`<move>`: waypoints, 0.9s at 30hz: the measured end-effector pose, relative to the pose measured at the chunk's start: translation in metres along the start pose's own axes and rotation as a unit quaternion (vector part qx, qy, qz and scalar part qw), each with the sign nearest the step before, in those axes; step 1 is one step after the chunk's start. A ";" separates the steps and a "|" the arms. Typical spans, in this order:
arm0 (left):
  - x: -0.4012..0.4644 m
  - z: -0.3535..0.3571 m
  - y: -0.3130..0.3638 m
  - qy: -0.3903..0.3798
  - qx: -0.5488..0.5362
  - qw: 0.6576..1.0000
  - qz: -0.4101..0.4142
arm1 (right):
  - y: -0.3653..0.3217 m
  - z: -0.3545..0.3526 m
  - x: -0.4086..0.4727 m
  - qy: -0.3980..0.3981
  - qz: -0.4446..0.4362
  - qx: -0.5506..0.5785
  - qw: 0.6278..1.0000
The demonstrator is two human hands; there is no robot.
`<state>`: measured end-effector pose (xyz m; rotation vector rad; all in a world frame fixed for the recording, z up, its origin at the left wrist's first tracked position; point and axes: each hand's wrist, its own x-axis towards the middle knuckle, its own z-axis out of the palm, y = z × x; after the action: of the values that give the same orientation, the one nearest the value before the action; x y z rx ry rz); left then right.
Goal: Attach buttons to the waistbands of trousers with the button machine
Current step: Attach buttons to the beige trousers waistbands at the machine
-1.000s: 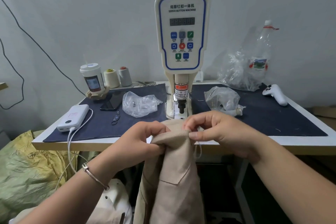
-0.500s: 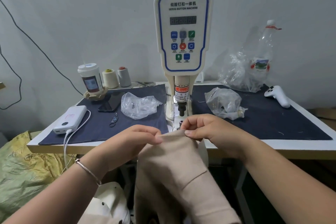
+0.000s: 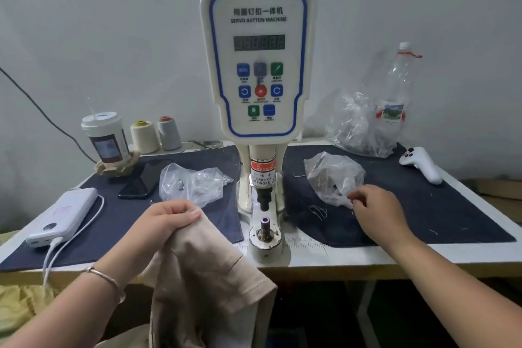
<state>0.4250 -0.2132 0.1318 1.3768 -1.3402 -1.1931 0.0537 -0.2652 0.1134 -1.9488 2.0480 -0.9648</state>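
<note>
Gripping the beige trousers in my left hand, I hold the waistband edge bunched between curled fingers and thumb, just left of the button machine. The cloth hangs from my fist over the front edge of the desk and down out of view. My right hand is off the trousers, over the dark mat to the right of the machine; its fingers are loosely curled at the edge of a clear bag, and I cannot tell whether they pinch anything.

The machine stands in the middle of the desk, its control panel facing me, its punch raised above the lower die, which is bare. The trousers are near the die but not on it.

Left of the machine a second clear bag lies on the mat, with a dark phone beside it and a white power bank with its cable near the left edge. Behind them stand a lidded cup and two thread cones. At the back right are a plastic bottle in crumpled plastic and a white controller.
</note>
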 end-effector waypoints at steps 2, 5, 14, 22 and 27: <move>0.013 0.002 -0.007 0.003 -0.009 1.000 -0.010 | 0.000 0.007 0.014 -0.026 -0.032 -0.069 0.997; 0.029 0.006 -0.017 0.015 -0.030 0.999 -0.022 | -0.007 0.021 0.033 -0.092 -0.029 -0.138 0.986; 0.046 -0.005 -0.040 0.031 -0.092 0.995 -0.034 | -0.009 0.050 0.058 -0.068 0.053 -0.184 0.979; 0.048 -0.006 -0.044 0.038 -0.112 0.992 -0.037 | 0.001 0.062 0.058 -0.013 0.047 -0.159 0.986; 0.046 -0.003 -0.041 0.044 -0.115 0.991 -0.042 | 0.003 0.062 0.058 0.009 0.056 -0.136 0.989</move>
<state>0.4344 -0.2566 0.0893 1.3133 -1.0561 -1.2839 0.0753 -0.3405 0.0815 -1.9262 2.3782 -0.7134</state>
